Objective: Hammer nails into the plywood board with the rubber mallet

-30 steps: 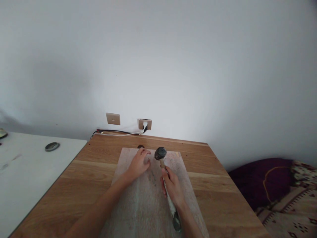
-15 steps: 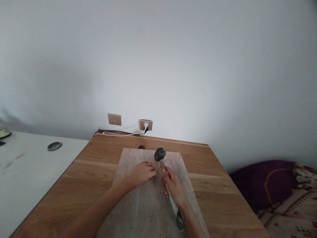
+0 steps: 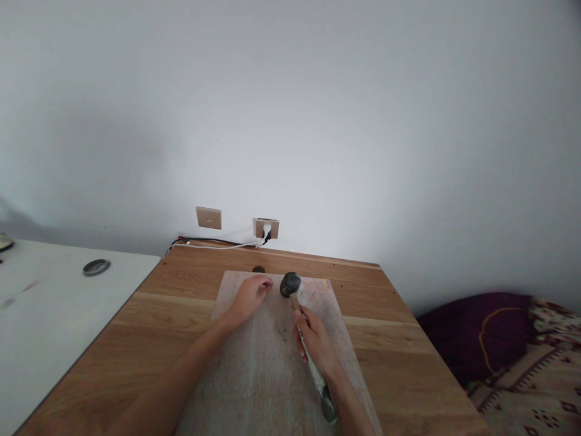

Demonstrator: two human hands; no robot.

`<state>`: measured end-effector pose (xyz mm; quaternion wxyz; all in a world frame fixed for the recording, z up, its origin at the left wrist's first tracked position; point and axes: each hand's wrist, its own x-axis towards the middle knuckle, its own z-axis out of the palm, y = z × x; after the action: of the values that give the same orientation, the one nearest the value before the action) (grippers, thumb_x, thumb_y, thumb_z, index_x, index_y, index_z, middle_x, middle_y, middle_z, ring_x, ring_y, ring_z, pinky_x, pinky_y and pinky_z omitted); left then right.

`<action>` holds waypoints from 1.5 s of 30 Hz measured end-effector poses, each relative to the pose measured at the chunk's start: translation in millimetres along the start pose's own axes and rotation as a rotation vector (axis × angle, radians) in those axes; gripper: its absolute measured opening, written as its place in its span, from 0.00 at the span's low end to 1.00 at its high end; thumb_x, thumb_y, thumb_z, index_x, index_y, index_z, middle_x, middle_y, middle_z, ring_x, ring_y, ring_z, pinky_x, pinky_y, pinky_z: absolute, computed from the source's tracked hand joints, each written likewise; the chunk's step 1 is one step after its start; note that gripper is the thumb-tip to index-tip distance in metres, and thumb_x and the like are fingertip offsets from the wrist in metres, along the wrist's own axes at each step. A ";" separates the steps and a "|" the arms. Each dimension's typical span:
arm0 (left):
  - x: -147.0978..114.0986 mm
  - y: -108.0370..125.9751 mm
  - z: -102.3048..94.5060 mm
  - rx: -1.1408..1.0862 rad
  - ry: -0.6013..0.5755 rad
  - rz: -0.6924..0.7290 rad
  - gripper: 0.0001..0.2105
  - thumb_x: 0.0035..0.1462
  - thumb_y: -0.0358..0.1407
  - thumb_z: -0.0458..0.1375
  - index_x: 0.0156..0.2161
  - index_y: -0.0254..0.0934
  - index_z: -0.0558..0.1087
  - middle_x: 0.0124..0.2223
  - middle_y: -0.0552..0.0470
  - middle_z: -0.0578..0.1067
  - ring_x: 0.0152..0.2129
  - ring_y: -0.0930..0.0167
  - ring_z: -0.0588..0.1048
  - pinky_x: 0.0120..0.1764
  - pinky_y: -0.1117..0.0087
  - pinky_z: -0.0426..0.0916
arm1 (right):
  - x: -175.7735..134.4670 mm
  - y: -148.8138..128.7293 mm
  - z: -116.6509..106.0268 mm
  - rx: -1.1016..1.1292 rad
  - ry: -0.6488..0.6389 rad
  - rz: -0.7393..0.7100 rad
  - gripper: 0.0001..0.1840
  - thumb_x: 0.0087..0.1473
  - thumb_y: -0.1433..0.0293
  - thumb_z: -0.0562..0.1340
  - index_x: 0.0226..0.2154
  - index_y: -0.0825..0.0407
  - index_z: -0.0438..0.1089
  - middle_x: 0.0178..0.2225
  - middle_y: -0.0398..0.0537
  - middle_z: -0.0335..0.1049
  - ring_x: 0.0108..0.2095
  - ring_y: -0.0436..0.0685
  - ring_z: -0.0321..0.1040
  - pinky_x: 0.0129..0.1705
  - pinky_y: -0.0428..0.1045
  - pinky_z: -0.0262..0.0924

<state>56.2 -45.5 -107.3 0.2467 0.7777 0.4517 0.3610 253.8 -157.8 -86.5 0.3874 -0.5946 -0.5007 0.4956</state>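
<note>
My right hand (image 3: 313, 339) is wrapped round the pale, worn handle of a mallet (image 3: 290, 284). Its dark, rounded head hangs over the far part of a greyish wooden board (image 3: 254, 375). My left hand (image 3: 249, 297) is over the board's far left part, thumb and fingertips pinched together; whatever they hold is too small to make out. Between the two hands, a few small nail-like metal pieces (image 3: 281, 330) lie on the board, apart from my fingers.
Under the board is a brown wooden table (image 3: 399, 363). White and black cables run along its back edge to a wall socket (image 3: 266, 229). On the left, a white table (image 3: 54, 315) bears a grey ring-shaped object (image 3: 96, 267). Purple cloth (image 3: 467, 333) lies at the right.
My left hand has moved away from the small metal pieces, up and left across the board, and its fingertips have come together. The mallet in my right hand has barely shifted.
</note>
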 end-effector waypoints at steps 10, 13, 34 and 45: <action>4.3 -3.7 13.1 0.116 -0.057 0.033 0.11 0.58 0.24 0.57 0.39 0.38 0.80 0.41 0.46 0.82 0.42 0.61 0.79 0.50 0.61 0.70 | -3.3 2.9 1.4 0.011 0.018 -0.011 0.27 0.58 0.40 0.56 0.33 0.47 0.65 0.20 0.36 0.60 0.12 0.50 0.55 0.11 0.47 0.52; 4.6 -5.2 13.8 0.075 -0.038 0.013 0.10 0.57 0.24 0.58 0.39 0.38 0.80 0.40 0.47 0.82 0.40 0.62 0.79 0.48 0.63 0.70 | -2.5 1.3 2.8 0.018 0.019 -0.001 0.27 0.58 0.40 0.56 0.34 0.47 0.64 0.20 0.36 0.60 0.12 0.49 0.55 0.11 0.47 0.53; 3.5 -9.8 17.4 0.062 -0.017 -0.043 0.21 0.54 0.26 0.64 0.54 0.38 0.75 0.48 0.44 0.82 0.48 0.58 0.78 0.55 0.55 0.66 | 7.1 -5.8 18.5 0.002 -0.035 -0.057 0.29 0.61 0.42 0.54 0.43 0.52 0.66 0.19 0.32 0.59 0.11 0.47 0.54 0.10 0.43 0.50; -19.7 10.5 -7.9 0.221 0.147 0.054 0.14 0.51 0.23 0.57 0.42 0.39 0.70 0.47 0.46 0.74 0.49 0.59 0.73 0.53 0.56 0.67 | 7.6 -9.9 17.5 -0.012 -0.077 -0.056 0.28 0.61 0.43 0.53 0.42 0.51 0.65 0.20 0.32 0.59 0.11 0.47 0.54 0.10 0.44 0.50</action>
<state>49.0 -67.3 -101.7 0.1162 0.7835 0.4843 0.3716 234.6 -149.0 -82.2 0.3778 -0.5633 -0.5348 0.5040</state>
